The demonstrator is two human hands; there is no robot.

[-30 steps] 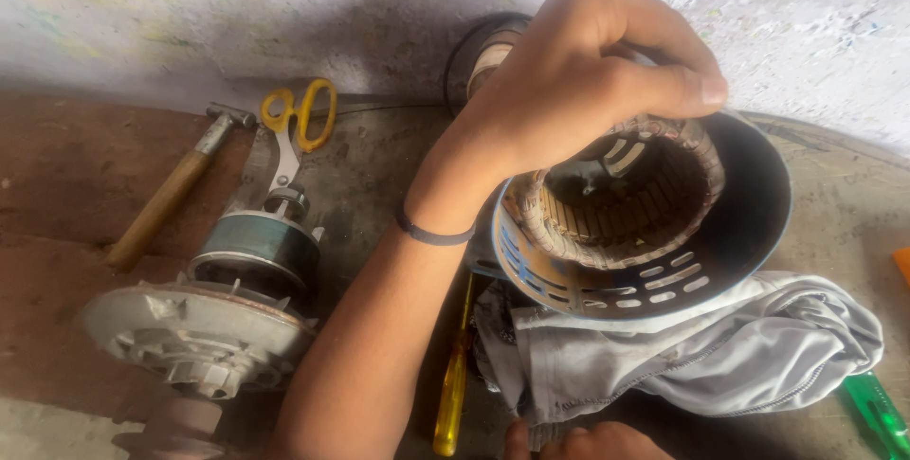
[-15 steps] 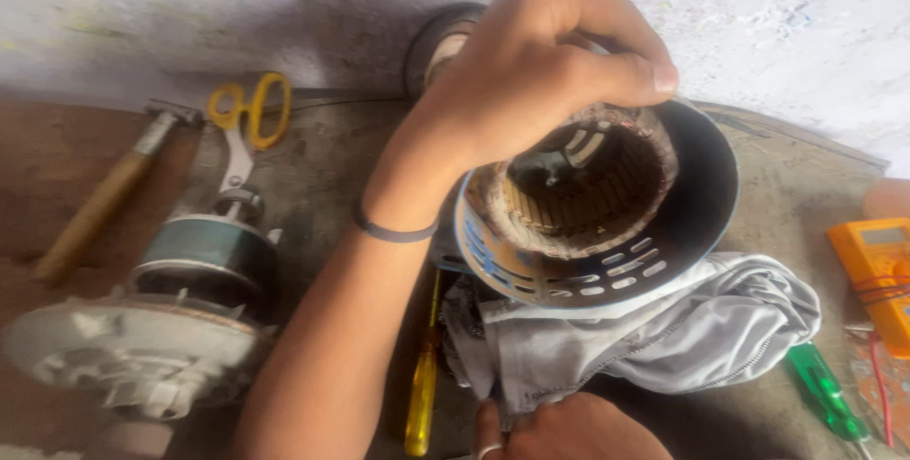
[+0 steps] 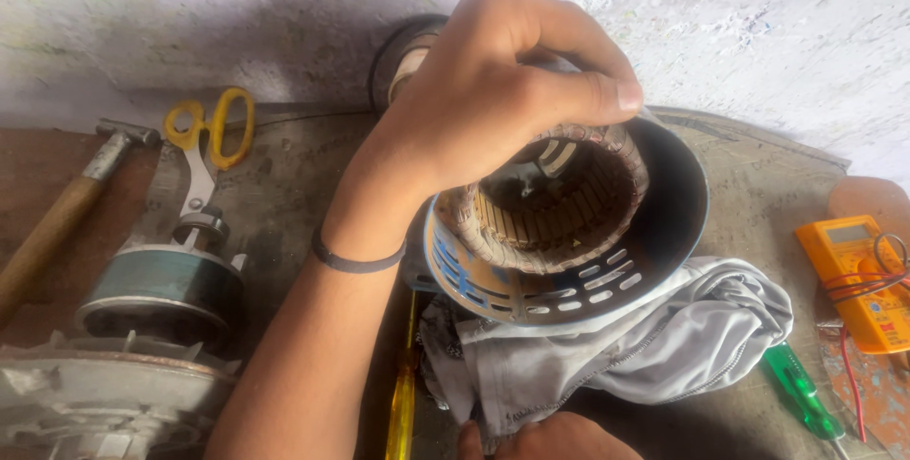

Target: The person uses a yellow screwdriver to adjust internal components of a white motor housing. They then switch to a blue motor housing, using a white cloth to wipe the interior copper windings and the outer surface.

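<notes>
On the worn bench by the wall, my left hand [image 3: 493,90] curls over the top rim of the motor housing [image 3: 578,233], fingers closed on the edge of its copper winding. My right hand [image 3: 559,436] barely shows at the bottom edge, touching the grey cloth [image 3: 664,346] beneath; I cannot tell its grip. I judge I'm steadying the stator for inspection; the next move calls for a firm hold on the rim. The housing lies tilted, its open mouth and long axis pointing up towards me.
</notes>
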